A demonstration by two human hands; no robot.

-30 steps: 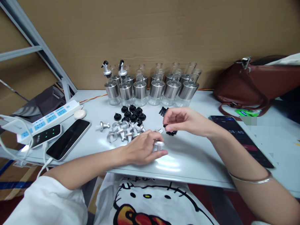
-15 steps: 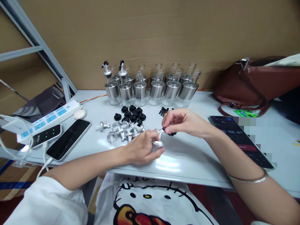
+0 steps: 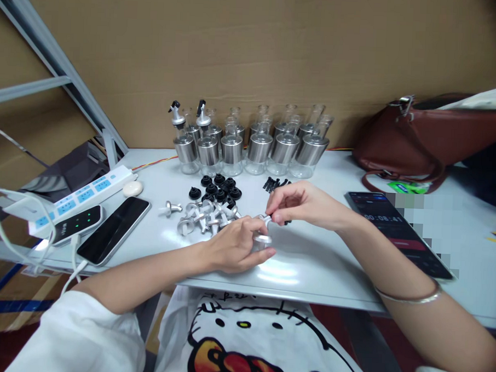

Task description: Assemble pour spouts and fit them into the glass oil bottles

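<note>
My left hand is closed around a silver bottle pourer, its round flange showing between fingers and thumb. At the pourer's spout tip, my right hand pinches a small black flip cap, mostly hidden by the fingertips. Just left of my hands lies a heap of silver pourers. Behind it sit several black ribbed stoppers. Small black caps lie beyond my right hand, and some are partly covered by it.
Glass bottles with steel bands stand in rows at the back; two wear pourers. A power strip and a phone are on the left. A tablet-like device and a brown bag are on the right.
My right hand has shifted very slightly down at the spout tip, and the pourer has tilted a little. Both hands keep their grips; the rest is unchanged.
</note>
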